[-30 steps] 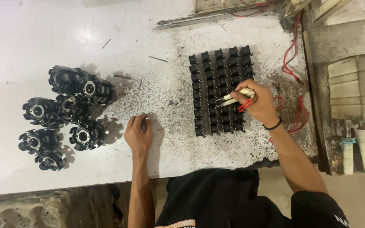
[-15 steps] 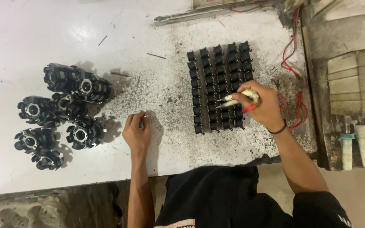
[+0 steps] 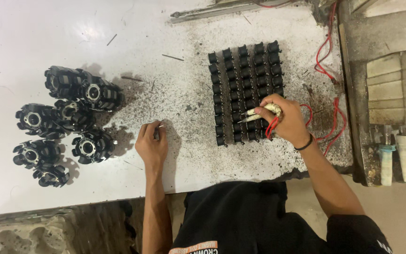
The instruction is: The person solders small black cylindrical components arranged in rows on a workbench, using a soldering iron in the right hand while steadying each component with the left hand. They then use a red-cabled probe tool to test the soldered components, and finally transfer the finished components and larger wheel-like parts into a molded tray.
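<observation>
Between the left hand (image 3: 151, 146) and the block of black parts (image 3: 244, 91) lies bare, speckled tabletop (image 3: 184, 94) — open passage. Further left, black rotors (image 3: 64, 120) crowd together. Red wires (image 3: 327, 70) loop beside the right hand (image 3: 283, 121) — a snag there.

A white worktable (image 3: 34, 28), its right half speckled with dark grit. On its left lies a cluster of black round toothed motor cores (image 3: 64, 117). On the right stands a neat grid of small black plastic bobbins (image 3: 243, 75). Red wires (image 3: 327, 66) trail along the right edge; a grey metal bar (image 3: 212, 10) lies at the far edge.
</observation>
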`<state>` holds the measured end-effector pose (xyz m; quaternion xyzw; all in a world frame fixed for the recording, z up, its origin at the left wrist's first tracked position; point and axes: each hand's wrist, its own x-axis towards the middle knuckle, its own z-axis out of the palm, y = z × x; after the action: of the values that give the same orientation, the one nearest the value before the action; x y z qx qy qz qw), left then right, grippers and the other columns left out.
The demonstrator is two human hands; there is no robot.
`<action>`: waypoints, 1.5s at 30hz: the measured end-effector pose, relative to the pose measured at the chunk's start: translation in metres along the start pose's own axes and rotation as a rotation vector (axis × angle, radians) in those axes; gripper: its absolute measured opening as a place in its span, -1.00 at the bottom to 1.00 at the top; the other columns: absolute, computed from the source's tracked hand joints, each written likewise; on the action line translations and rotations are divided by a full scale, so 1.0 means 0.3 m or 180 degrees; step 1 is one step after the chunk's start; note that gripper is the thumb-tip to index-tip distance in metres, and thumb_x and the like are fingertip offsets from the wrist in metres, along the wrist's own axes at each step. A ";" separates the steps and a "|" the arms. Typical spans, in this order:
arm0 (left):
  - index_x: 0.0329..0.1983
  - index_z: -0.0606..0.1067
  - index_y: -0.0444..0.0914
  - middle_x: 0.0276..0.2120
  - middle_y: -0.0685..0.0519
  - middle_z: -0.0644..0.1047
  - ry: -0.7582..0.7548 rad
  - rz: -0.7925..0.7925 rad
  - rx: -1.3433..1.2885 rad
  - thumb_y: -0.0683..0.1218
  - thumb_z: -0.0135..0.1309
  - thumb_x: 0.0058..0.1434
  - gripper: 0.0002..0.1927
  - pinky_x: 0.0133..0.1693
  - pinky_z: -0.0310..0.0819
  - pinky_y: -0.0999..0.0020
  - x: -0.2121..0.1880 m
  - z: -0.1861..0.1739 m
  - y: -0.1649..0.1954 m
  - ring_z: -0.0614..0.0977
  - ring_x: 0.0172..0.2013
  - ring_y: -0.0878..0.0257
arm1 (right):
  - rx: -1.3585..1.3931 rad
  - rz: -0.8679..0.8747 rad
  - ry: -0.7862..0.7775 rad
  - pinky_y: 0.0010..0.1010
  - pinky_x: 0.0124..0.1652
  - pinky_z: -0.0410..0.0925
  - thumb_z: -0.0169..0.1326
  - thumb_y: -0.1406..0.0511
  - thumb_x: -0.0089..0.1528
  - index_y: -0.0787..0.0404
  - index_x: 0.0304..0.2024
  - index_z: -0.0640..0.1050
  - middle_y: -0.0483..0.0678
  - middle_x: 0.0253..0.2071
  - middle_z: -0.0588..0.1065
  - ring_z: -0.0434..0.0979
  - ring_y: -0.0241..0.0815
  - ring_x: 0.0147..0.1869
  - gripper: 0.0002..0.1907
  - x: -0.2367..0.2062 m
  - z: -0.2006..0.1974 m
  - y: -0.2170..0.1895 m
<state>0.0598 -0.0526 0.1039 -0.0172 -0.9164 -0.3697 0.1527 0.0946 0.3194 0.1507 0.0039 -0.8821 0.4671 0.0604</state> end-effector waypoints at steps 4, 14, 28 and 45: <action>-0.17 0.62 -0.29 -0.31 -0.02 0.60 0.0017 -0.0010 0.0038 -0.22 0.23 0.23 -0.88 -0.34 0.49 0.31 -0.006 0.008 -0.013 0.62 -0.41 0.17 | 0.0201 0.0032 0.0043 -0.54 -0.45 0.22 0.31 0.31 0.26 0.26 -0.20 0.57 -0.12 -0.48 0.51 0.40 -0.44 -0.46 -0.81 -0.076 -0.027 -0.022; -0.20 0.63 -0.30 -0.30 0.01 0.63 -0.0075 -0.0109 0.0048 -0.18 0.24 0.25 -0.91 -0.36 0.51 0.34 0.010 -0.005 0.005 0.63 -0.42 0.23 | 0.0204 -0.0123 0.0180 -0.51 -0.43 0.26 0.33 0.33 0.22 0.27 -0.21 0.57 -0.10 -0.45 0.51 0.40 -0.42 -0.44 -0.80 -0.067 0.037 0.000; -0.19 0.62 -0.29 -0.34 0.02 0.59 -0.0061 0.0076 -0.0131 -0.27 0.21 0.21 -0.88 -0.40 0.44 0.37 -0.012 0.001 -0.025 0.58 -0.46 0.25 | 0.0218 0.0301 0.0064 -0.53 -0.44 0.22 0.32 0.33 0.24 0.27 -0.18 0.57 -0.10 -0.46 0.51 0.38 -0.40 -0.44 -0.80 -0.207 -0.001 -0.034; -0.35 0.55 -0.34 -0.43 -0.01 0.52 -0.0055 -0.0043 -0.0258 -0.24 0.12 0.18 -0.96 -0.44 0.37 0.32 -0.025 0.003 -0.072 0.52 -0.51 0.22 | 0.0070 -0.0477 -0.0049 -0.34 -0.27 0.27 0.35 0.29 0.18 0.24 -0.24 0.56 -0.07 -0.34 0.55 0.45 -0.15 -0.30 -0.77 -0.132 0.112 -0.141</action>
<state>0.0635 -0.0670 0.0865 -0.0204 -0.9021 -0.4073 0.1415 0.1331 0.2660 0.1624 0.0742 -0.8746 0.4709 0.0884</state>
